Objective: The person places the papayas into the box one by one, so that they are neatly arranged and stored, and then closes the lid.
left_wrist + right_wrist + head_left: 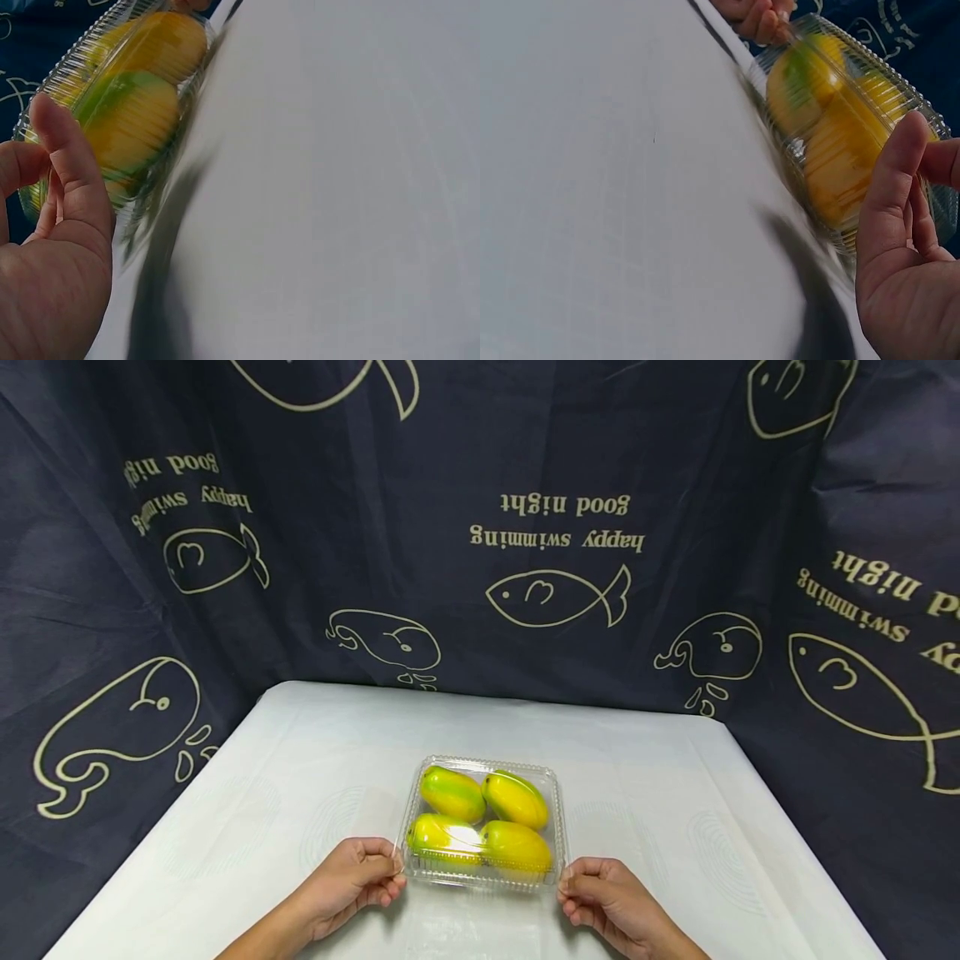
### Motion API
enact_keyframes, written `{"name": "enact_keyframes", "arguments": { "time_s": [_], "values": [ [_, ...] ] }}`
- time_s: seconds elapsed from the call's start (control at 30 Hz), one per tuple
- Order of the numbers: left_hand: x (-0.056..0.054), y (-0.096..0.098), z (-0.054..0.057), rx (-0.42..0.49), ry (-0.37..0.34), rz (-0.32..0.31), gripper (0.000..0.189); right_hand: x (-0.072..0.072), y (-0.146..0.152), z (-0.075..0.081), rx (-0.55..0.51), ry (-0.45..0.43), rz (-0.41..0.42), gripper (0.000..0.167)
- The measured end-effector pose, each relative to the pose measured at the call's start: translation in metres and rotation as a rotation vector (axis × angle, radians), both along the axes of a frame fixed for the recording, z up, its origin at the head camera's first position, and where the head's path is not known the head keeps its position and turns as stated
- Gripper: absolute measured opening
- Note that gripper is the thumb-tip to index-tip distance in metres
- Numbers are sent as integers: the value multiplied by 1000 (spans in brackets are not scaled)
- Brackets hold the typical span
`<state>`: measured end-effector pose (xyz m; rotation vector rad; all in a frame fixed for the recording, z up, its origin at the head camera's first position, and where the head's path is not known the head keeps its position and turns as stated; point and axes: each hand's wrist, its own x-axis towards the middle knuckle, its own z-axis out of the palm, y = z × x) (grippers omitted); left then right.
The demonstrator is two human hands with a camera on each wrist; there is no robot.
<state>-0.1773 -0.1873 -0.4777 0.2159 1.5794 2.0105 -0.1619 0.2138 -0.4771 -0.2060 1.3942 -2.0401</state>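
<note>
A clear plastic clamshell box (480,883) with a ribbed rim holds several yellow-green mangoes (517,800), its lid down over them. At the box's near left corner, my left hand (358,881) pinches the rim between thumb and fingers. My right hand (611,900) pinches the near right corner in the same way. In the left wrist view the left thumb lies along the box's ribbed side, close to a green and yellow mango (131,124). The right wrist view has the right thumb against the opposite end, beside a yellow mango (840,161).
A white cloth-covered table (300,777) spreads under the box and both hands. Dark blue curtains (555,460) with fish and whale drawings stand around its back and sides.
</note>
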Motion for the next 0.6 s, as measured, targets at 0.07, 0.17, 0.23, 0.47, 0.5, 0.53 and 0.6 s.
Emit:
{"name": "enact_keyframes", "arguments": {
  "time_s": [0.07, 0.17, 0.23, 0.47, 0.5, 0.53, 0.6],
  "values": [
    [0, 0, 0, 0, 1, -1, 5, 0, 1, 0, 15, 1, -5, 17],
    [-1, 0, 0, 3, 5, -5, 5, 0, 2, 0, 29, 1, -16, 16],
    [-2, 0, 0, 6, 7, -7, 5, -1, 2, 0, 34, 0, -22, 15],
    [-4, 2, 3, 2, 28, 4, 5, -5, 4, 1, 59, -16, -47, 11],
    [-5, 3, 3, 0, 28, 5, 5, -5, 4, 1, 64, -19, -52, 11],
    [-5, 3, 3, 1, 28, 6, 5, -6, 4, 1, 70, -22, -57, 10],
    [-6, 4, 3, 3, 28, 9, 5, -8, 4, 1, 80, -26, -68, 9]
  ]
}}
